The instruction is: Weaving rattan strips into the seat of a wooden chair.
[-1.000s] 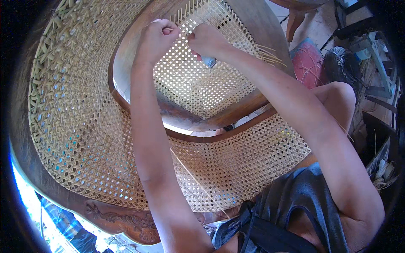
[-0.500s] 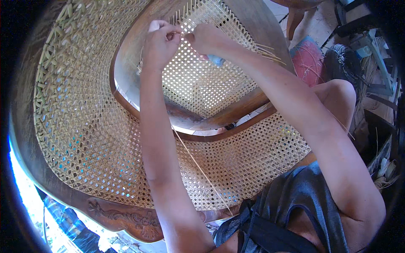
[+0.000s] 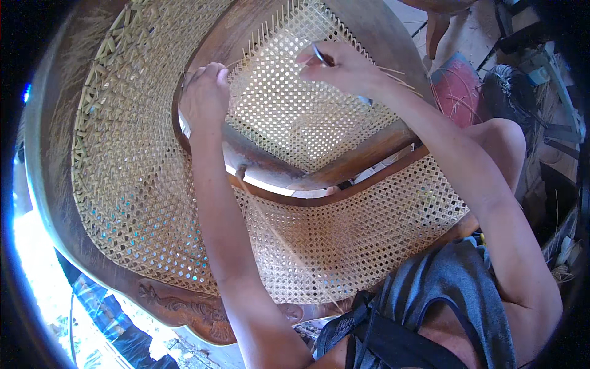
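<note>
A woven cane seat panel (image 3: 289,117) in a wooden seat frame (image 3: 362,154) lies ahead of me. Thin strand ends stick up along its far left edge. My left hand (image 3: 206,98) is closed at the frame's left side, and a fine cane strand (image 3: 236,63) runs from its fingers to the panel. Above the panel's right part, my right hand (image 3: 341,66) is curled round a slim tool with a shiny metal tip (image 3: 319,54); a bluish bit shows below the palm. The tool's exact kind is unclear.
A curved cane backrest (image 3: 135,135) with a carved wooden rim (image 3: 184,307) wraps round the left and near sides. A blurred loose strand (image 3: 286,240) crosses it. At right are a red bundle (image 3: 456,92), a dark shoe-like item (image 3: 507,92) and a wooden leg (image 3: 437,34).
My hands, close together before, have parted: the left went left and down with the strand, the right moved right. The tool's metal tip now shows, and the loose strand has shifted.
</note>
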`<state>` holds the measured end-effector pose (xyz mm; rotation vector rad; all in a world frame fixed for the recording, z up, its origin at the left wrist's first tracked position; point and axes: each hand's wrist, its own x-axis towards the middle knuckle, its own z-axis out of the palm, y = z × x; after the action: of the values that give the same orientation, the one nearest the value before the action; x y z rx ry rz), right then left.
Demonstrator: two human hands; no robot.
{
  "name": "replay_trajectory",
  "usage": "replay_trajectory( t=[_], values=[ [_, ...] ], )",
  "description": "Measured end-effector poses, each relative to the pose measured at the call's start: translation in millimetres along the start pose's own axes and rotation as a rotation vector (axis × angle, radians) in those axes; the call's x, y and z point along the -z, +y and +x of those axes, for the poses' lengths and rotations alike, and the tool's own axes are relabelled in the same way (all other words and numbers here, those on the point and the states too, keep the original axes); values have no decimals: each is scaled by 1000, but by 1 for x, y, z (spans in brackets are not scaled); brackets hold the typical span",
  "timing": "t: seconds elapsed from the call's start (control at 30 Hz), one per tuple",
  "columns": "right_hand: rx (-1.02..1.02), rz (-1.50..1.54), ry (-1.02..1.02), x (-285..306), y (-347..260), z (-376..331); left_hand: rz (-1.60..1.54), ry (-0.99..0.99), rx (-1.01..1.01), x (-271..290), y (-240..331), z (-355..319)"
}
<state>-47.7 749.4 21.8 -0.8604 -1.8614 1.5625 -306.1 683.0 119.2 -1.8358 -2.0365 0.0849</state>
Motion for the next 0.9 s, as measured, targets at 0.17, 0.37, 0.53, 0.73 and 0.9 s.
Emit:
replay_trajectory(
  t=[0.17,0.37,0.53,0.73,0.9],
  values=[
    [406,-385,-125,-21,-30,29,-264,10,5,5,-13,9],
    [463,-619,-49,-48,-29,59,-159,-64,42,4,-15,13],
    [330,-675,-154,-17,-13,42,-158,-18,17,8,-8,14],
    [261,-634,51,79,81,-38,-470,-280,211,1,23,31],
    [216,-420,20,82,93,-33,-45,-133,113,14,60,35]
  ],
)
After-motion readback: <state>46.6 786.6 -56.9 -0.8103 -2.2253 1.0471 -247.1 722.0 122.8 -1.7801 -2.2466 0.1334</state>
